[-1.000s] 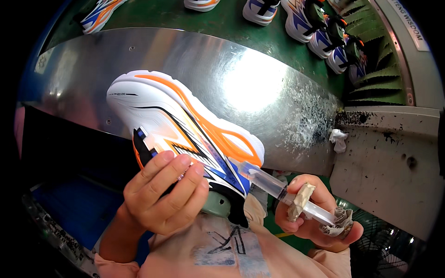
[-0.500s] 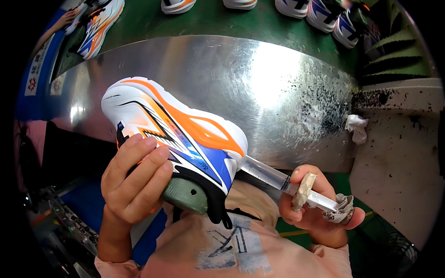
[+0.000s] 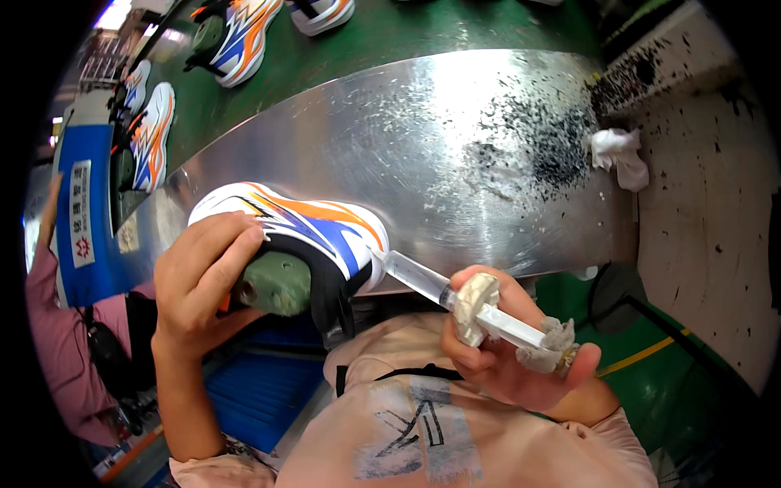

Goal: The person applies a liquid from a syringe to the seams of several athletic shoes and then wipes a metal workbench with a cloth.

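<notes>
At left hand (image 3: pixel 195 291): white sneaker (image 3: pixel 327 233) streaked orange-blue.

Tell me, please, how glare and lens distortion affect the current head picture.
In the head view, white glare washes out part of the metal plate; in the head view, the plate's far edge looks bowed and black fills the corners; in the head view, the shoe in the left hand and the syringe in the right hand look fairly sharp.

Crumpled white wad (image 3: pixel 620 159), possibly tissue — blue panel (image 3: pixel 103 211) — yellow floor line (image 3: pixel 639 356).
</notes>
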A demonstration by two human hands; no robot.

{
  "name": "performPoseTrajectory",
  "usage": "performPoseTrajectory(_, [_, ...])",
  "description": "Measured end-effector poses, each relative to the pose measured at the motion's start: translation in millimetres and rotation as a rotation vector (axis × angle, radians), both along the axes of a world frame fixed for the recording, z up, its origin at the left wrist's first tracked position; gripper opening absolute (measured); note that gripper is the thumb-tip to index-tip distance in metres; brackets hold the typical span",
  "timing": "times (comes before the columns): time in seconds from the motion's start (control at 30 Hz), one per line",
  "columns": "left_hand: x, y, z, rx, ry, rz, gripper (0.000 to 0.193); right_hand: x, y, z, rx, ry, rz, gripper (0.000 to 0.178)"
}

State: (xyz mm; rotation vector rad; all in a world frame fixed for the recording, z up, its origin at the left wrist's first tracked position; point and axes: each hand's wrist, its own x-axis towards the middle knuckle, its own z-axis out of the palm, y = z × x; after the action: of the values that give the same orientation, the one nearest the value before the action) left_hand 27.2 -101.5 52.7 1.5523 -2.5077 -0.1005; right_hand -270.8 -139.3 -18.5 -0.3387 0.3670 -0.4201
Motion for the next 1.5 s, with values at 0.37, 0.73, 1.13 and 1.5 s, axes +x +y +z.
performPoseTrajectory(0.37, [-53.9, -10.4, 13.3, 0.139, -0.118, 0.26, 0.075, -10.5, 3.1, 1.1, 0.028, -0.009, -0.148, 0.131])
performPoseTrajectory(0.73, [-98.9, -17.9, 6.9, 0.077, 0.066, 0.624, 0.056, 9.6, 25.6, 20.6, -0.036, -0.055, -0.352, 0.125])
performPoseTrajectory(1.13, [-96.5, -29.3, 14.6, 0.143, 0.155, 0.725, 0.038, 21.3, 60.8, 26.8, -0.297, 0.035, -0.305, 0.119])
performPoseTrajectory(1.5, [-52.2, 11.2, -1.8, -0.017, 0.234, 0.172, 0.05, 20.0, -27.4, -10.9, 0.272, -0.203, -0.251, 0.086])
